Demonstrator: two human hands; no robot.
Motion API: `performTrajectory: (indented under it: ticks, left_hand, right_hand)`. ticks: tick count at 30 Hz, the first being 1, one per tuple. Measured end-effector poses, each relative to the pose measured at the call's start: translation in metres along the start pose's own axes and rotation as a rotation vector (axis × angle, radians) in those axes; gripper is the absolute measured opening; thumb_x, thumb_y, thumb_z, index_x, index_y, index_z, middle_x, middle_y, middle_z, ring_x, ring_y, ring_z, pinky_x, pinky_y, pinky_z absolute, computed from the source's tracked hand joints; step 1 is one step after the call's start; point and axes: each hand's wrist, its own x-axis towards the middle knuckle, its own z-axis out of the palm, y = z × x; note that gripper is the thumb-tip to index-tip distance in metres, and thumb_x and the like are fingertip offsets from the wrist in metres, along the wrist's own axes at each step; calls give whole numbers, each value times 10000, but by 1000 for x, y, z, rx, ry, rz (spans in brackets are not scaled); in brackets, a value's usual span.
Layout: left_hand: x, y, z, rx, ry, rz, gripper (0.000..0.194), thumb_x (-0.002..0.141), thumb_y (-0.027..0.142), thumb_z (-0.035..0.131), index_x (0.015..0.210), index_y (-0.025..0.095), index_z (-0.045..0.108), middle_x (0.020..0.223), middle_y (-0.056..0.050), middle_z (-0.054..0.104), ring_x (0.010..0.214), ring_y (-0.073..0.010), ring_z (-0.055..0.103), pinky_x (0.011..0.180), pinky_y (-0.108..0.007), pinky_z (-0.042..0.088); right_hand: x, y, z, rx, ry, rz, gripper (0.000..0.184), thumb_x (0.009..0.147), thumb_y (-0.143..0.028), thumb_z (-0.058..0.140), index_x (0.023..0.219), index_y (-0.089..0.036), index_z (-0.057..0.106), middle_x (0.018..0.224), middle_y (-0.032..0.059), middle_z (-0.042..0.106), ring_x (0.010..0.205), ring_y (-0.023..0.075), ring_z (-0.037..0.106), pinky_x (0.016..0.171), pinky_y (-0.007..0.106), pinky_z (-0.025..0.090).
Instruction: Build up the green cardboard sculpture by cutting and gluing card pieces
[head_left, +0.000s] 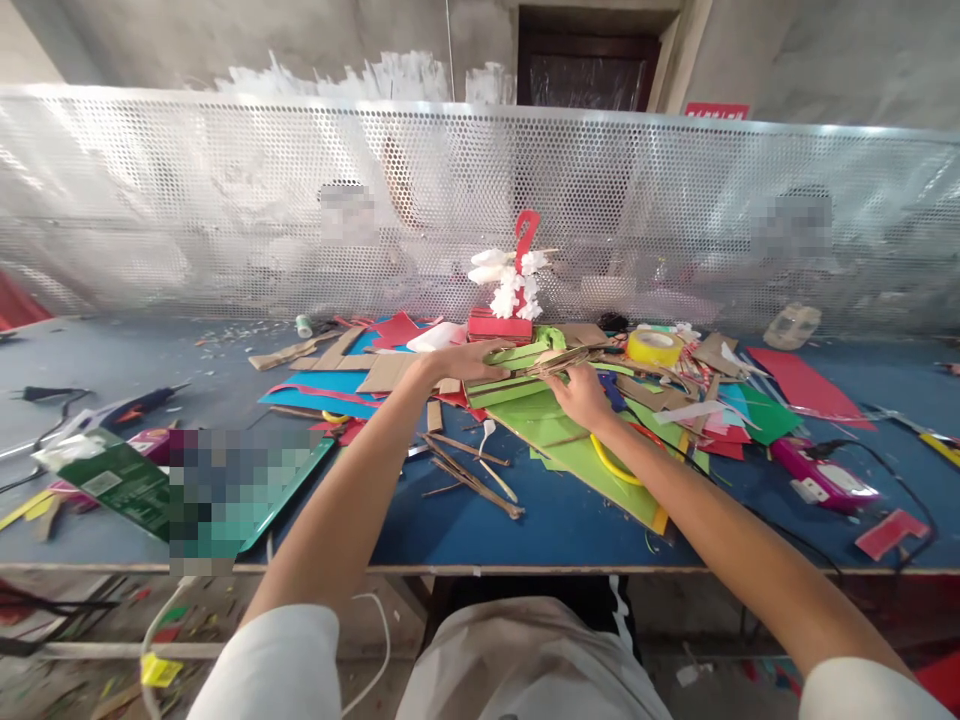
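Blue tabletop [442, 535] before a perforated screen [225, 210] in the head view, and the right hand [585, 397] pinches brown cardboard pieces [561, 361] just in front of the red stand [499, 325]! Left hand [474, 362] lies over green strips [514, 387] beside them; whether it grips, I can't tell.

Cardboard strips [559, 364] lie between a person's left hand [474, 362] and right hand [581, 393] at the middle of a worktable [442, 535] heaped with scraps [386, 374]. Behind them stands an ornament [508, 298], with a screen [450, 200] rising beyond the table's far edge. A tape roll [655, 347] lies right of the right hand, twigs [474, 475] rest nearer the person, a carton [112, 482] sits far left, and a power block [825, 476] far right.
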Motion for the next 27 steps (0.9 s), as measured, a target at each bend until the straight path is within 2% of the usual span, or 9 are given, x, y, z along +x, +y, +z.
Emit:
performTrajectory:
  ticks: [3,6,11,17,21,24,27]
  left_hand:
    - [-17,-14,-3,-89,31,-26,813,943,669,547,1641,279,397,1619,-100,553,1433,-286,567,1153,-371,472]
    - [-37,-24,-1,-182,89,-55,790,975,646,507,1641,241,377,1644,-138,517,1450,-285,557,1121,-366,492]
    - [-55,-21,5,-82,56,-118,872,926,708,529,1643,229,397,1723,-127,404,1486,-341,510,1183,-396,430]
    - [-52,-20,11,-76,88,-87,865,930,712,506,1648,244,392,1723,-112,407,1503,-340,493,1197,-398,418]
    - [-44,-22,19,-1,135,-37,860,955,726,446,1635,202,403,1717,-143,408,1552,-336,427,1265,-422,342]
    - [-36,-15,28,68,207,3,839,971,711,430,1606,162,444,1669,-179,468,1527,-344,464,1281,-444,328]
    - [-29,-6,38,126,319,-37,788,1002,679,394,1588,158,474,1607,-180,543,1478,-345,528,1254,-455,377]
  right_hand:
    - [0,1,2,15,9,-3,229,1043,-430,619,1098,-246,743,1088,125,779,1069,343,707,964,499,565]
    - [1,1,2,13,20,-6,203,1036,-408,637,1100,-249,745,1085,119,784,1060,339,712,960,497,568]
    - [2,0,2,-3,18,-15,188,1029,-398,653,1062,-237,745,1048,118,785,1030,334,719,972,497,562]
    - [2,-1,2,13,7,-20,168,1035,-390,642,1054,-245,725,1037,115,770,1021,332,709,945,481,554]
    - [2,-4,0,17,-8,-41,180,1058,-366,598,1078,-234,718,1065,124,763,1036,324,694,936,470,550]
    - [2,-6,-1,15,-14,-56,203,1070,-359,570,1094,-222,718,1065,132,759,1038,323,688,934,476,552]
    - [2,-6,-1,16,-16,-54,209,1072,-363,569,1105,-225,723,1052,130,757,1035,321,690,929,479,558]
